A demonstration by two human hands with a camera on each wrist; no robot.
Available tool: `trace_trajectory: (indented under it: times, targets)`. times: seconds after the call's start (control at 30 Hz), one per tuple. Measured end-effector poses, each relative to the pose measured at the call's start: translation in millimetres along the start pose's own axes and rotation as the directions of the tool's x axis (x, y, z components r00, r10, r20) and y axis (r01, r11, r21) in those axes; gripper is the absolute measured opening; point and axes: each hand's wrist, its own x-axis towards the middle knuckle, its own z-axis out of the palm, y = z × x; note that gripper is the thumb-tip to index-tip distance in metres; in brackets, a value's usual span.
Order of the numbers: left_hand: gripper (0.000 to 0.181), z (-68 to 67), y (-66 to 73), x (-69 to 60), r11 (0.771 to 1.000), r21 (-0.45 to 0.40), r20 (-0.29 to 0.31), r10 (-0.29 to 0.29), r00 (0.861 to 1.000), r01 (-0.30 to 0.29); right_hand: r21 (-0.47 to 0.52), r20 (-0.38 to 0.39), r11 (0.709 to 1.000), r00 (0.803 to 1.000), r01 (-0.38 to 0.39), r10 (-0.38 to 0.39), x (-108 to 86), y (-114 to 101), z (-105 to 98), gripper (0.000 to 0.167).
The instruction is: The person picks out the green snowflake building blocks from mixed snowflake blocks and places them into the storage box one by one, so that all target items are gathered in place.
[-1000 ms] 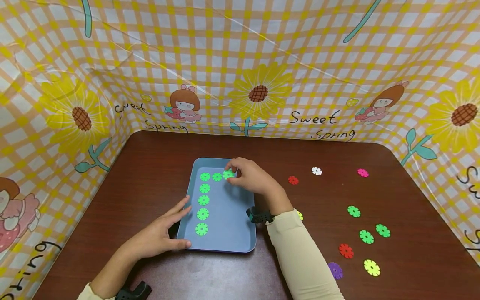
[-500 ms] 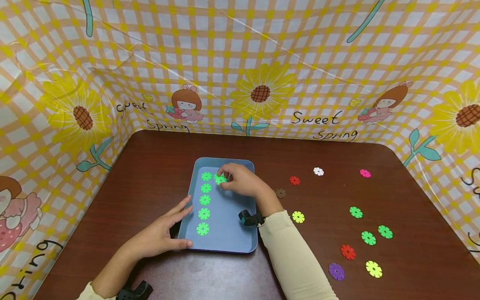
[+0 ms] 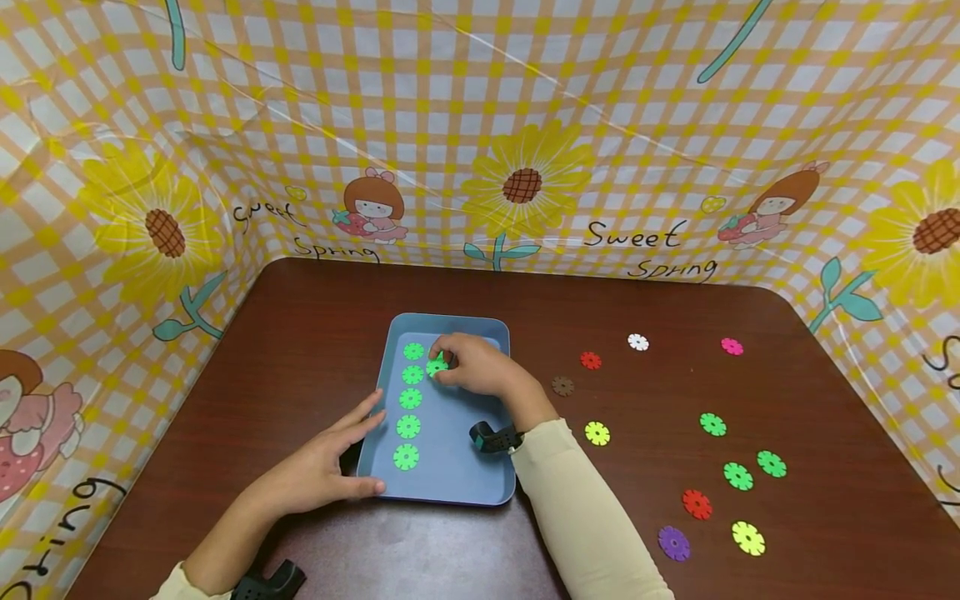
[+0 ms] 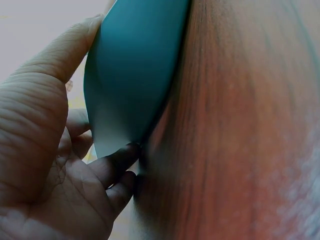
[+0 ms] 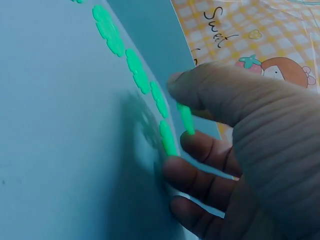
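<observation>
A blue tray (image 3: 465,467) lies on the table with a column of green snowflake-shaped discs (image 3: 408,427) along its left side. My right hand (image 3: 476,364) is over the tray's far part and pinches a green snowflake disc (image 3: 436,367) between thumb and fingers. In the right wrist view the held disc (image 5: 185,118) stands on edge above the tray; whether another is behind it I cannot tell. My left hand (image 3: 318,471) rests against the tray's left side and near corner, fingers spread and fairly straight. The left wrist view shows its thumb at the tray's rim (image 4: 102,30).
To the right lie scattered discs: green discs (image 3: 738,476), a purple disc (image 3: 674,543), a red disc (image 3: 697,504), yellow discs (image 3: 597,433), a brown disc (image 3: 562,386), a white disc (image 3: 638,342) and a pink disc (image 3: 732,346). A checked cloth (image 3: 450,100) walls the table's back and sides.
My right hand has moved left and slightly nearer from the far row. The separate green discs there beside the column's top one no longer show on the tray floor. The left hand stays put.
</observation>
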Motion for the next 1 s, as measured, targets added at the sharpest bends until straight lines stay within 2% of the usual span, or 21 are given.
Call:
trace_trajectory:
  times: [0.6,1.0]
  targets:
    - [0.096,-1.3,1.4,0.4,1.0,0.001,0.001,-0.001,1.0,0.001,-0.049,-0.002,0.999,1.0,-0.014,0.014,1.5,3.3,6.1,0.018]
    - [0.097,-1.0,0.7,0.2,1.0,0.002,0.005,-0.011,1.0,0.011,-0.04,0.001,0.999,1.0,-0.015,0.015,0.7,3.6,5.6,0.018]
